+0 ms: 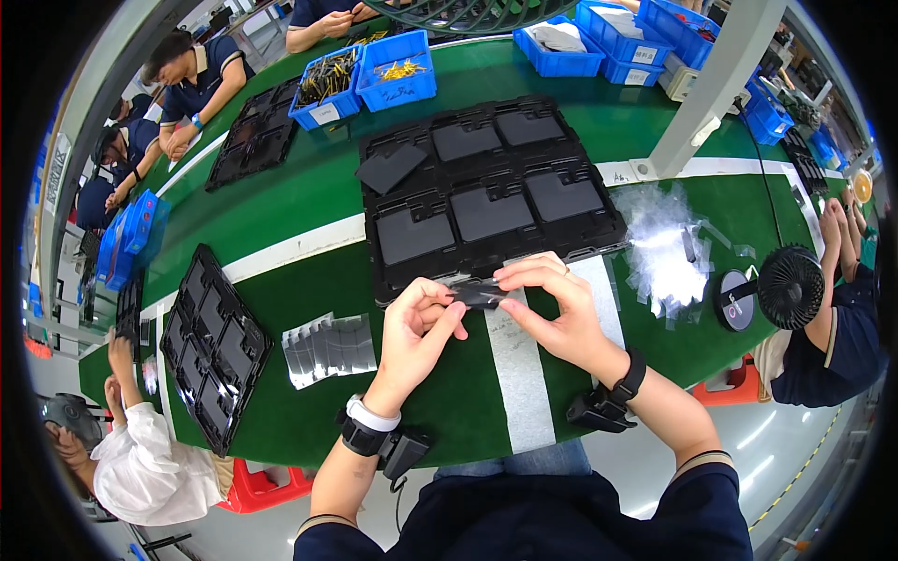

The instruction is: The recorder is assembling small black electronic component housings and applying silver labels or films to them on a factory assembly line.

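Observation:
Between both hands, over the near edge of a black tray, is a small dark flat panel (479,294) with a glossy surface. My left hand (418,329) pinches its left end between thumb and fingers. At its right end, my right hand (561,310) grips with thumb and index finger. Fingers cover part of the panel. Behind my hands, the black compartment tray (505,166) holds several flat dark panels, and a loose dark panel (393,168) lies tilted on its far left compartment. Clear film strips (329,348) lie overlapped left of my left hand.
Right of the tray spreads a heap of clear film pieces (666,257), beside a small black fan (793,285). Another black tray (215,346) lies at left. Blue bins (397,92) and a grey post (716,89) stand farther back. Other people sit around the green table.

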The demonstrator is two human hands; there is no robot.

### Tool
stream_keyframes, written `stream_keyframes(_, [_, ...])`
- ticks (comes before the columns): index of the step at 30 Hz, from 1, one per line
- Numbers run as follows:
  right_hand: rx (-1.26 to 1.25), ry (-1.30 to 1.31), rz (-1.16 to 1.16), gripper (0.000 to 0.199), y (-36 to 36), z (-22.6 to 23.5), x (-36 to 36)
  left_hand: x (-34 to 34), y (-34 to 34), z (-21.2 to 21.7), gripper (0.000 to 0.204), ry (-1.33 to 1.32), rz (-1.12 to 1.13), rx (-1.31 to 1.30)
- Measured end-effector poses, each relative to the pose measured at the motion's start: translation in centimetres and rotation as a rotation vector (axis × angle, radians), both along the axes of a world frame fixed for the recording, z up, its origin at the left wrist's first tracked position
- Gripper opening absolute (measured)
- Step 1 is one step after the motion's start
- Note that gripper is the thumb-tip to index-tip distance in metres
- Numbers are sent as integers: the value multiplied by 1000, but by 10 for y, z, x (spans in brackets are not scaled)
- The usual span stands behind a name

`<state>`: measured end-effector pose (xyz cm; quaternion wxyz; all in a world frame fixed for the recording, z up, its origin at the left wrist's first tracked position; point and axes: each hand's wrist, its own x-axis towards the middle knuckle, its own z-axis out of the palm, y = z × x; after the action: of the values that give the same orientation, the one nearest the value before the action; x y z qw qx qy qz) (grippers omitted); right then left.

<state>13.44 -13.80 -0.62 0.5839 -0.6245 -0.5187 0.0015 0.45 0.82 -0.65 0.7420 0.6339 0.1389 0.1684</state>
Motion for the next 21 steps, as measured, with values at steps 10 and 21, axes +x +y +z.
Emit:
stream_keyframes(10, [-200,-181,-277,18,-54,48,38,-2,3,-11,15,-62,5,294])
stream_keyframes(21, [-746,-402,-337,31,-115,25,29,-1,-7,10,20,9,-452,748])
